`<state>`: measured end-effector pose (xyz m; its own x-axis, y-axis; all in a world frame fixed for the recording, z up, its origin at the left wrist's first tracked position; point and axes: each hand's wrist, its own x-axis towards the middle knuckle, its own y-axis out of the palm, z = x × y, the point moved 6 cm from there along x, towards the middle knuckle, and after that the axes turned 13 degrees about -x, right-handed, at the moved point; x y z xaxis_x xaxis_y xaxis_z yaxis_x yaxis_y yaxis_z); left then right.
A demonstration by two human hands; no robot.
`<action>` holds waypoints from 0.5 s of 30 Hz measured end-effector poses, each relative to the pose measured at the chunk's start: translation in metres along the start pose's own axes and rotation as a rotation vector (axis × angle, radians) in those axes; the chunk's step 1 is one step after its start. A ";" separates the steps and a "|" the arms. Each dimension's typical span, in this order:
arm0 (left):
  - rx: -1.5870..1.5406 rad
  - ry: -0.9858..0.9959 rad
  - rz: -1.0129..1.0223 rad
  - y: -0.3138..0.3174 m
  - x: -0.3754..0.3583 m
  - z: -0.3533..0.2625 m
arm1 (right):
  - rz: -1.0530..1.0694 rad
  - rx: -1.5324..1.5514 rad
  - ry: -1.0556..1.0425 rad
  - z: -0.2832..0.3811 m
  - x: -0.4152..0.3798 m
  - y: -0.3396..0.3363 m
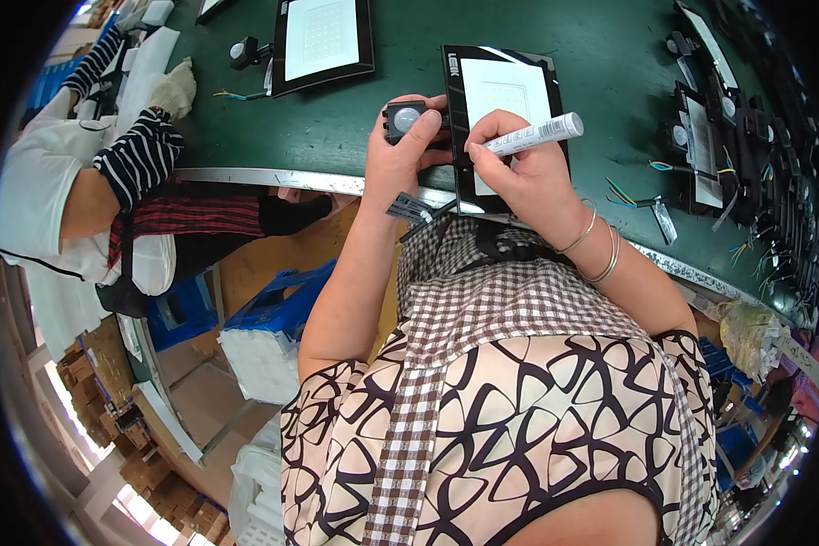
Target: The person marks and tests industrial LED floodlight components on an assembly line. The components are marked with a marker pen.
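Observation:
My left hand (396, 150) is closed around a small black motion sensor (407, 119) with a white dome, its thumb lying across the front. Right beside it, a flat black-framed floodlight (458, 114) with a white face lies near the table's front edge. Over that floodlight, my right hand (530, 173) grips a white marker pen (537, 135) like a pencil. The pen's tip end points left, close to the floodlight's left frame, and is hidden by the fingers. A dark cable with a tag (411, 208) hangs by my left wrist.
Another floodlight (323, 41) with its sensor (243, 53) lies at the back left of the green table (400, 55). Several more floodlights (701, 136) with loose wires are lined up at the right. At the left, a co-worker's gloved hand (175, 89) rests at the table.

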<state>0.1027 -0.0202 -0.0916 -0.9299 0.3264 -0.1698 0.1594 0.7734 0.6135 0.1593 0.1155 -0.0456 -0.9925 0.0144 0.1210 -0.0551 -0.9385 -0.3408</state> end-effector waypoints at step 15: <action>-0.042 -0.024 -0.001 0.004 -0.001 0.000 | -0.002 0.093 0.003 -0.002 -0.006 -0.001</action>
<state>0.1042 -0.0174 -0.0890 -0.9219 0.3385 -0.1886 0.1438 0.7507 0.6448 0.1654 0.1170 -0.0475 -0.9928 0.0174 0.1184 -0.0470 -0.9666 -0.2521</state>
